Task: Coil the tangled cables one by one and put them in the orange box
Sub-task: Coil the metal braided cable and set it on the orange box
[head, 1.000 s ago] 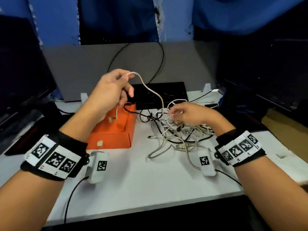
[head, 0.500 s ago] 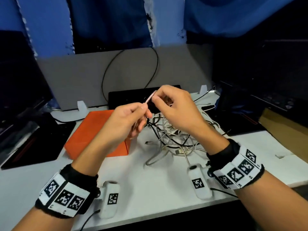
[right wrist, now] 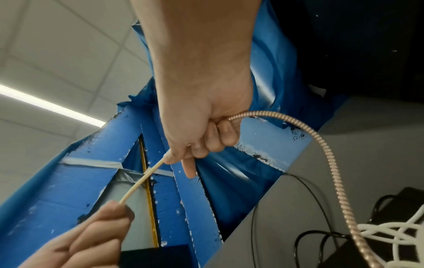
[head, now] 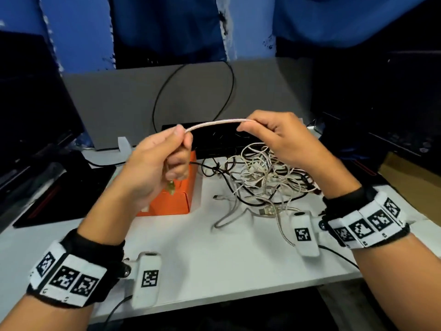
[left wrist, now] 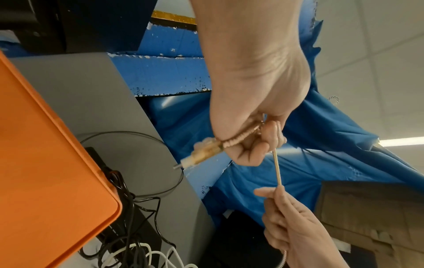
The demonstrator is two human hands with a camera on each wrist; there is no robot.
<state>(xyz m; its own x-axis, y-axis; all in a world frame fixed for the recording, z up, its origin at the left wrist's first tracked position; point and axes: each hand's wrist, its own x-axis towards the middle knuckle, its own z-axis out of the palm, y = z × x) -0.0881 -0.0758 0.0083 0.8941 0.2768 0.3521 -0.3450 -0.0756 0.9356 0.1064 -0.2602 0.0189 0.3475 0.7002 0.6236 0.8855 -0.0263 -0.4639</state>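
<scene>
A pinkish spiral-wrapped cable (head: 216,122) stretches between my two hands above the table. My left hand (head: 164,161) grips its plug end; the clear plug (left wrist: 201,156) sticks out below the curled fingers. My right hand (head: 269,137) grips the same cable (right wrist: 325,145) further along, and the rest runs down into the tangled pile of white and black cables (head: 262,177) on the white table. The orange box (head: 176,199) lies left of the pile, partly hidden by my left hand.
A black device (head: 214,137) and a grey partition (head: 119,103) stand behind the pile, with a black cable loop (head: 191,91) against the partition. Dark monitors flank both sides. A black pad (head: 59,194) lies left of the box. The table's front edge (head: 214,299) is near.
My hands were close together half a second ago; they have since moved apart, drawing a length of the pinkish cable taut between them. A second ago the right hand was down on the pile.
</scene>
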